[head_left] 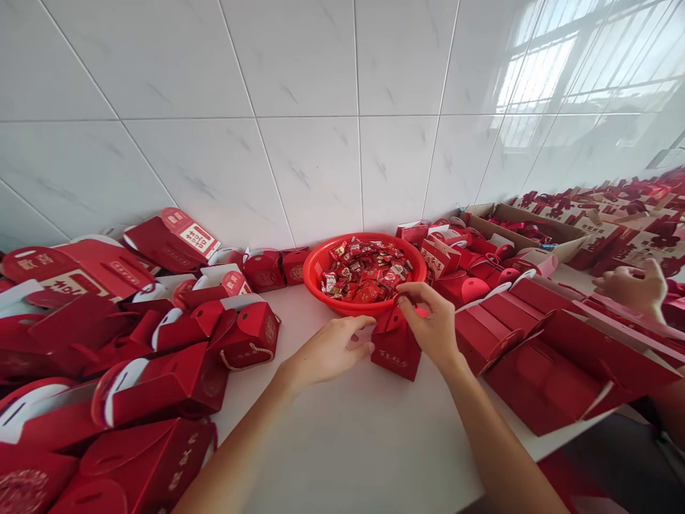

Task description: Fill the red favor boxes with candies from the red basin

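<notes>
A small red paper gift box (396, 351) with gold lettering stands on the white table between my hands, in front of the candy basket. My right hand (432, 321) is closed at the box's top, thumb and forefinger pinching its upper flap. Just left of the box, my left hand (332, 350) is open, thumb and fingers apart and pointing at its side. Behind the box, a red plastic basket (312, 284) holds many red-wrapped candies (369, 270). The far side of the box is hidden.
Red gift boxes (249, 335) crowd the left side, and more red boxes (546, 371) fill the right. A cardboard carton (567, 246) stands near the tiled wall (305, 164). At the far right, another person's hand (634, 288) hovers near printed boxes (615, 232).
</notes>
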{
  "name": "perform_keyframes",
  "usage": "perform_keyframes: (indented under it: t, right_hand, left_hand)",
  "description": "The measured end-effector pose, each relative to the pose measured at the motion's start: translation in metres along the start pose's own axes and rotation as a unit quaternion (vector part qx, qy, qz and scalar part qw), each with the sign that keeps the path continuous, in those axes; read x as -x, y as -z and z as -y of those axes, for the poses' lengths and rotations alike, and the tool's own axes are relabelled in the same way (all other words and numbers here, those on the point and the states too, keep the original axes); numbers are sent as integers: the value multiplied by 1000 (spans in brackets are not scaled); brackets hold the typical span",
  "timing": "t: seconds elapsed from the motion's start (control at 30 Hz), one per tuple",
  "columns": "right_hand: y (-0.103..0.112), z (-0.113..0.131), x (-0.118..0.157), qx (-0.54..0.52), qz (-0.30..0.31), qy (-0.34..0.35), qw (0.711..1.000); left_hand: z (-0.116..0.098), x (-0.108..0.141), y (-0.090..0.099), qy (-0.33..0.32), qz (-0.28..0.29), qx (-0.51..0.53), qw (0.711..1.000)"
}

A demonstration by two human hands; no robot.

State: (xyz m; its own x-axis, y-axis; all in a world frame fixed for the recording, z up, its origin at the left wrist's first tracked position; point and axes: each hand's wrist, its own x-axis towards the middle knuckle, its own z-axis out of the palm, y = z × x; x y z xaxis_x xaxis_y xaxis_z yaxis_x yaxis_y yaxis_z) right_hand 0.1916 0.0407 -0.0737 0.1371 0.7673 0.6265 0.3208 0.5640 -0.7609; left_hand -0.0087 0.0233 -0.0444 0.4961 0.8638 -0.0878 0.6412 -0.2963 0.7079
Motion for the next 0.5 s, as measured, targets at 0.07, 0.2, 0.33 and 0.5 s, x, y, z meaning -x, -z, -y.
perform_keyframes:
  t: [0.07, 0.2, 0.33, 0.5]
  right_hand:
    - [8, -1, -9, -3, -14, -9, 1000]
    - [23, -9, -21, 9, -69, -35, 997]
    - [28, -20, -23, 21, -109, -67, 992]
    - [26, -28, -23, 112, -156, -60, 980]
  left_hand:
    - [0, 2, 2, 15, 6, -6, 1000]
    - [-2, 5, 6, 32, 11, -31, 999]
    - [-2, 6, 9, 28, 25, -47, 998]
    - [1, 6, 10, 20, 33, -54, 998]
